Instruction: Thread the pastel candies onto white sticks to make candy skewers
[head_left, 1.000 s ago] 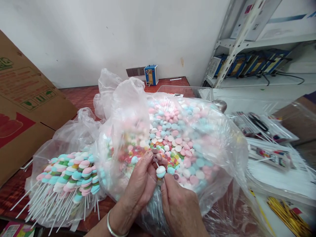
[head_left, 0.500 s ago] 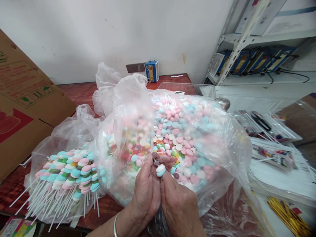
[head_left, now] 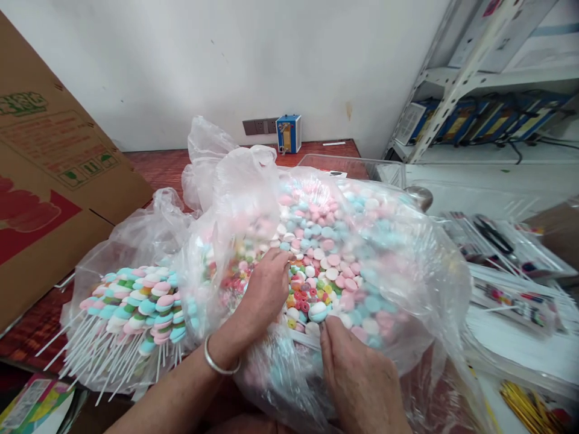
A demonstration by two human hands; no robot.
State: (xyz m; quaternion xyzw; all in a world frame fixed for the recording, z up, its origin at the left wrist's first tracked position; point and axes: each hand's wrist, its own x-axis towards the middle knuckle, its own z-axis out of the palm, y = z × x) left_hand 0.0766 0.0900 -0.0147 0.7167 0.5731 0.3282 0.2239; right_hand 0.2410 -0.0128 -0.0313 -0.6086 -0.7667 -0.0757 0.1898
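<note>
A big clear plastic bag (head_left: 407,265) lies open in front of me, full of loose pink, blue and white round candies (head_left: 325,241) with small coloured ring candies (head_left: 307,295) among them. My left hand (head_left: 265,292), a bangle on its wrist, reaches into the pile with its fingers curled down among the candies; the fingertips are hidden. My right hand (head_left: 357,380) pinches a thin stick that carries a white-and-blue candy (head_left: 319,311), held just above the pile at the bag's near edge.
A second clear bag (head_left: 113,253) at the left holds several finished candy sticks (head_left: 136,307). A cardboard box (head_left: 49,181) stands at far left. A small blue device (head_left: 288,133) sits by the wall. White sticks (head_left: 506,325), scissors (head_left: 493,235) and gold ties (head_left: 529,404) lie at right, below a shelf (head_left: 456,84).
My left hand let go of the stick's top and moved up and left into the candy pile. The right hand with the stick shifted right.
</note>
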